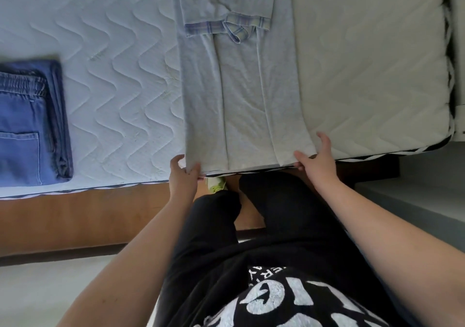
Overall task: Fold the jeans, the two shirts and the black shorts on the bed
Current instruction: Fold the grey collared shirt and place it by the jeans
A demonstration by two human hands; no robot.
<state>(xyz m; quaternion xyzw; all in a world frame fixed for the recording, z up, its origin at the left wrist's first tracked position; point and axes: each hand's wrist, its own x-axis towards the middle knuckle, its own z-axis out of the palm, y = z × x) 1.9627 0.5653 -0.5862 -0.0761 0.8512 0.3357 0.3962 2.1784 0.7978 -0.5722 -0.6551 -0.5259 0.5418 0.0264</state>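
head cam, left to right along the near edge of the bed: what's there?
Folded jeans → left hand gripping the grey shirt's near left corner → grey shirt → right hand at its near right corner → bare mattress.

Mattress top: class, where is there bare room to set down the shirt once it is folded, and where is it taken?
Bare quilted mattress lies between the folded jeans and the grey shirt, and again from the shirt's right side to the bed's right edge. The near-left corner is taken by the jeans. The left hand and right hand crowd the shirt's near hem.
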